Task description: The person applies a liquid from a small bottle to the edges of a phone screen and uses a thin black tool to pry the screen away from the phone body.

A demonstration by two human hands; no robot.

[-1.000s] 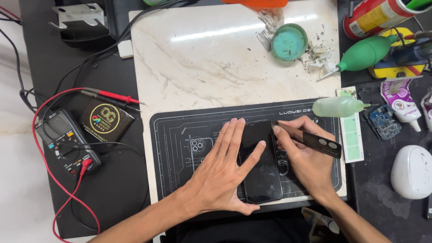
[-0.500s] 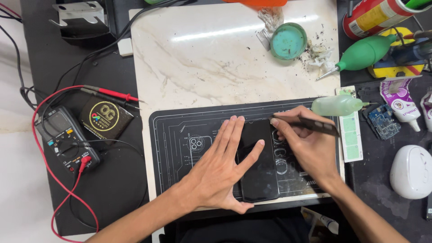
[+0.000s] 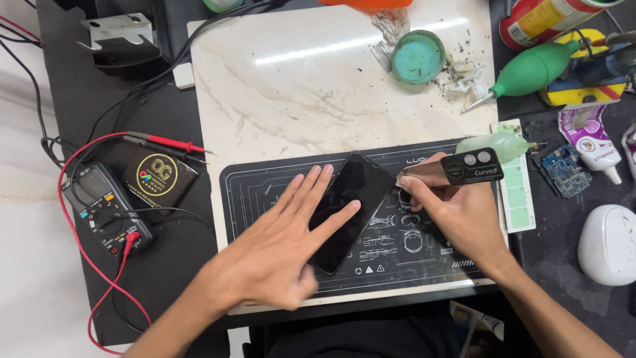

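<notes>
Head view, against the frames just before. Left hand spread flat, fingers open and straight, gripping nothing, only pressing down on the black phone. Phone no longer square to the dark work mat: a second ago upright under both hands, now swung diagonal, top corner up and away, toward the marble slab, bottom corner down beside the left wrist. Left forefinger now laid across the middle of the glass, the other fingers along its left edge.

Right hand shifted too: previously on the phone's right side, now just off its upper right corner, thumb and forefinger pinched on something thin at the tip; whether a blade or a pick, cannot tell. Small black card with two round holes, earlier lying low across the knuckles, now lifted and turned face-up just above the right fingers, apparently held by the same hand.

Judging from that: phone re-angled to bring one corner to the working fingers, with the flat palm as a clamp.

Beyond the right hand: pale green squeeze bottle, green blower bulb, round teal tin. Left of the left hand: multimeter with red leads, well apart.
</notes>
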